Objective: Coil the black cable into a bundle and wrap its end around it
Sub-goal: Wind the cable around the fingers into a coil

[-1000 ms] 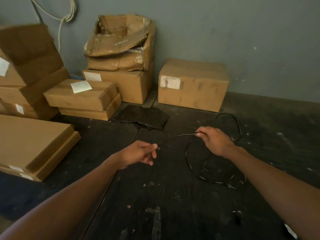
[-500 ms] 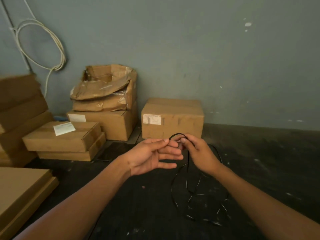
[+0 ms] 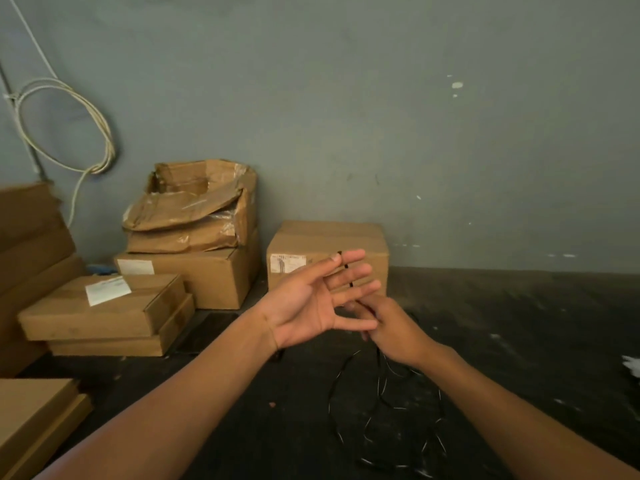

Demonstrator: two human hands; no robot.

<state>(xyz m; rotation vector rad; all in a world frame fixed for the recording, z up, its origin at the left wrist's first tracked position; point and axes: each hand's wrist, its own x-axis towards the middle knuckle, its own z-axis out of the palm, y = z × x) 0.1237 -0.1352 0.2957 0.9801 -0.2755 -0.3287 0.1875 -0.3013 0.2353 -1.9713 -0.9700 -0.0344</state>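
Observation:
My left hand (image 3: 313, 301) is raised palm up with the fingers spread flat. A thin black cable (image 3: 381, 393) runs across the back of those fingers; its end sticks up by the thumb tip. My right hand (image 3: 393, 329) sits just behind and below the left fingers, pinching the cable where it comes down. From there the cable hangs in loose loops onto the dark floor (image 3: 519, 341) below my right wrist.
Cardboard boxes stand against the grey wall: one closed box (image 3: 367, 244) right behind my hands, a crumpled open box (image 3: 194, 209) on a larger one, flat boxes (image 3: 104, 310) stacked at the left. A white cable coil (image 3: 65, 129) hangs on the wall.
Both hands lifted off the floor and came together. The left hand opened flat, and the right hand drew the cable over the left fingers and down behind them. The view tilted upward.

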